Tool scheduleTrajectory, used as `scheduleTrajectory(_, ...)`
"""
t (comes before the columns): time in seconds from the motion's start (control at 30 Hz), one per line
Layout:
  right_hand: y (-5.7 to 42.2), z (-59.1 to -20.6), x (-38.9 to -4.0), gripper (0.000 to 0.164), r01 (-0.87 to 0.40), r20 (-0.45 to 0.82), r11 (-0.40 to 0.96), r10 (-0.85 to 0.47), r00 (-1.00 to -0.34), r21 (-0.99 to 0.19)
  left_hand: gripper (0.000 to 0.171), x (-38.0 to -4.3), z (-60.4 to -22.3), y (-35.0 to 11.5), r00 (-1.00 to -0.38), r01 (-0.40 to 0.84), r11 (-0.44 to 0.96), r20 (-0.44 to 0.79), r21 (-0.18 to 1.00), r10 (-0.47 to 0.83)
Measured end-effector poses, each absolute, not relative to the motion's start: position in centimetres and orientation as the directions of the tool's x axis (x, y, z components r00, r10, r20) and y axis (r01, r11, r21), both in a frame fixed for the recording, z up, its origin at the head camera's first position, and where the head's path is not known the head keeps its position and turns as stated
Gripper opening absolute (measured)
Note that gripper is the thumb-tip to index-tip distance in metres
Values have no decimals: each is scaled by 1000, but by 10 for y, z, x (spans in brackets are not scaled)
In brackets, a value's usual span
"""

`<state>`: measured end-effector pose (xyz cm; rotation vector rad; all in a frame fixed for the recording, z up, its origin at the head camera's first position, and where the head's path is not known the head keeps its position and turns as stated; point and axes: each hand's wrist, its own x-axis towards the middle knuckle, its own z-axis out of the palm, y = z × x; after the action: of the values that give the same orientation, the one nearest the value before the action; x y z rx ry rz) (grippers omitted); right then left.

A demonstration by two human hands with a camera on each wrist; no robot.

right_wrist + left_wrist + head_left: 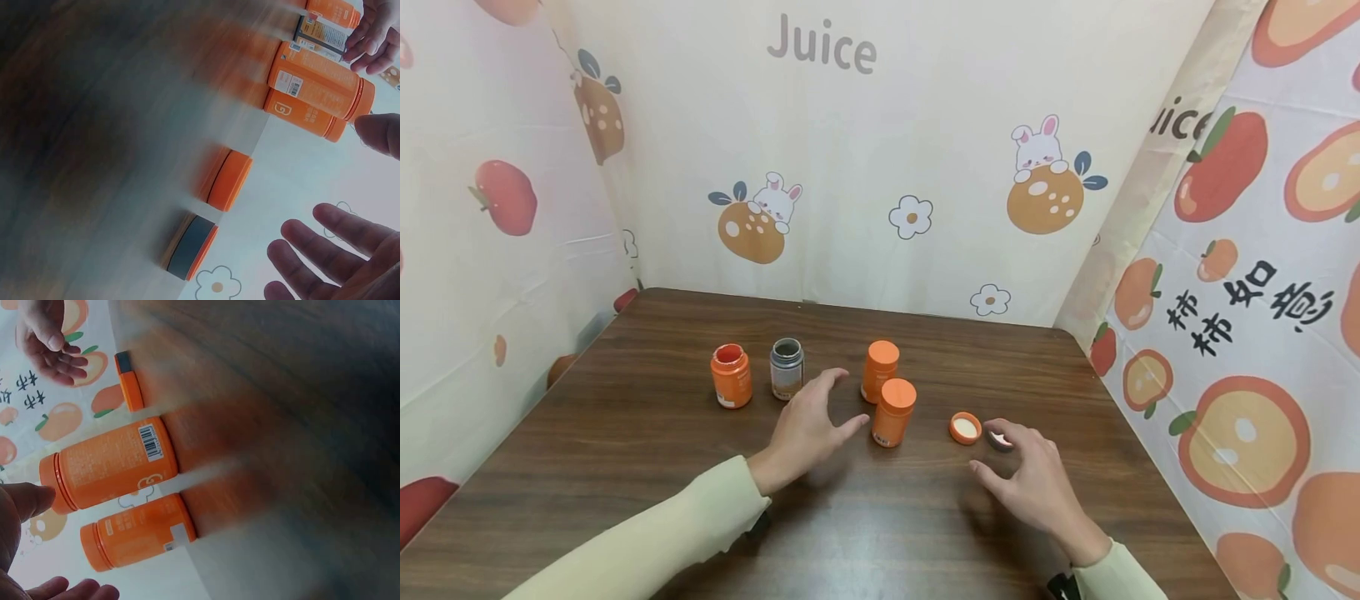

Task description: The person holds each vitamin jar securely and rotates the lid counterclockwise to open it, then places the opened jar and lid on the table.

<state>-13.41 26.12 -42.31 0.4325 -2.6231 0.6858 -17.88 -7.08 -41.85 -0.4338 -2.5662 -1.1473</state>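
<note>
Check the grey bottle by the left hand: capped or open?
Open: the upright grey bottle shows a bare dark mouth, no cap on it.

Table — lower half of frame. At centre, two capped bottles, one behind the other; left of them two open jars; right — two loose lids, side by side.

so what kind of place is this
Probably a makeshift recording booth, not a kitchen: a brown wooden table walled in by fruit-print cloth, with only small orange bottles and loose caps set out.
</note>
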Motion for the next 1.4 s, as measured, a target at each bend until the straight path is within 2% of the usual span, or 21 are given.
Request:
scheduleTrajectory(0.47,255,-430,-125,54,-462,458,784,-258,-850,-415,65,-178,-428,-64,-894,442,576,386,688,225)
scheduleTrajectory(0.73,250,-431,-122,56,-521,462,774,-337,-820,-360,65,-180,-430,-61,-894,447,543,371,711,250)
scheduleTrajectory(1.1,243,-433,-118,58,-625,510,741,-450,-733,-245,68,-184,-432,-54,-907,420,520,322,744,272)
scheduleTrajectory(1.4,239,-435,-117,62,-635,487,736,-476,-732,-236,65,-188,-437,-47,-915,395,467,298,791,271)
